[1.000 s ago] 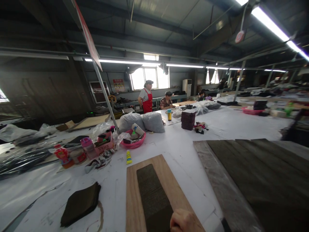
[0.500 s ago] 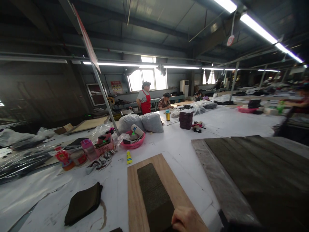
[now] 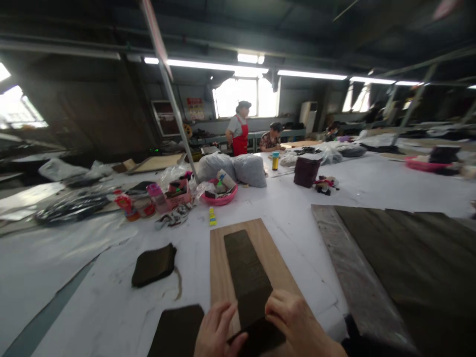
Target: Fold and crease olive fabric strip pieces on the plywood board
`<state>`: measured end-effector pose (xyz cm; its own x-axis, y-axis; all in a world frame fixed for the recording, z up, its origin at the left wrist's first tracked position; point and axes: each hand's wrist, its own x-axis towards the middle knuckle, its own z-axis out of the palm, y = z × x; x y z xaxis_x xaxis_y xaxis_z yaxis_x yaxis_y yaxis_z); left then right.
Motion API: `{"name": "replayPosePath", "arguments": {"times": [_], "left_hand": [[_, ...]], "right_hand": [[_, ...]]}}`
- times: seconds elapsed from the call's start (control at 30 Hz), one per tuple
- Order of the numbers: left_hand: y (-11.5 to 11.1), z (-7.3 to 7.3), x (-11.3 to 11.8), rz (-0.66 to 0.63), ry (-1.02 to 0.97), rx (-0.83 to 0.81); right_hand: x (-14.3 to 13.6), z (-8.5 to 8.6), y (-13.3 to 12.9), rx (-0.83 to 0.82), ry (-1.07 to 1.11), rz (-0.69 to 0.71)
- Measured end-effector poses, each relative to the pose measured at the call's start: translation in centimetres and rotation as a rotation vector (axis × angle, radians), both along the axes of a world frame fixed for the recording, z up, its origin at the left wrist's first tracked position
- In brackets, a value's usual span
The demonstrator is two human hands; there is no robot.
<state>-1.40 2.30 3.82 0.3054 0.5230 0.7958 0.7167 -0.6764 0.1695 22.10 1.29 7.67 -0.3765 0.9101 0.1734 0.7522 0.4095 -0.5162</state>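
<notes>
A wooden board [image 3: 219,267] lies on the white table with a long dark olive fabric strip [image 3: 247,267] on it. At the strip's near end, my right hand [image 3: 295,320] has its fingers closed on the right edge of a dark fabric piece [image 3: 260,337]. My left hand [image 3: 215,331] is at the left edge of that piece, thumb and fingers gripping its corner. The near part of the piece is cut off by the frame. Left of my left hand lies another dark fabric piece [image 3: 176,329]. Beyond it sits a stack of dark fabric pieces [image 3: 153,266].
Large dark fabric sheets [image 3: 409,258] lie to the right. Past the board are a yellow tube [image 3: 211,216], a pink basin [image 3: 221,199], stuffed plastic bags [image 3: 250,170] and a dark maroon stack [image 3: 307,172]. A person in a red apron [image 3: 239,131] stands across the table; another sits nearby.
My left hand has come into view at the fabric's left edge. My right hand stays at the right edge. The view has tilted down, showing more of the near fabric pieces.
</notes>
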Motion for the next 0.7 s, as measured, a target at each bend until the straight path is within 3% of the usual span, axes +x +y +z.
{"name": "replayPosePath", "arguments": {"times": [0.07, 0.17, 0.33, 0.53, 0.7], "left_hand": [[-0.7, 0.1, 1.2, -0.049, 0.079, -0.252], [-0.9, 0.7, 2.0, -0.099, 0.032, -0.453], [-0.8, 1.2, -0.7, -0.070, -0.284, -0.774], [-1.9, 0.9, -6.6, 0.296, -0.491, -0.807], [-1.7, -1.9, -10.7, 0.691, -0.318, -0.782]], "right_hand": [[-0.5, 1.0, -0.2, 0.003, 0.024, 0.045], [-0.5, 0.8, 0.5, 0.026, 0.119, 0.033], [1.2, -3.1, 2.5, -0.024, 0.161, -0.143], [1.3, -8.7, 2.6, -0.062, 0.041, -0.093], [0.4, -10.4, 2.3, -0.008, -0.016, -0.115]]}}
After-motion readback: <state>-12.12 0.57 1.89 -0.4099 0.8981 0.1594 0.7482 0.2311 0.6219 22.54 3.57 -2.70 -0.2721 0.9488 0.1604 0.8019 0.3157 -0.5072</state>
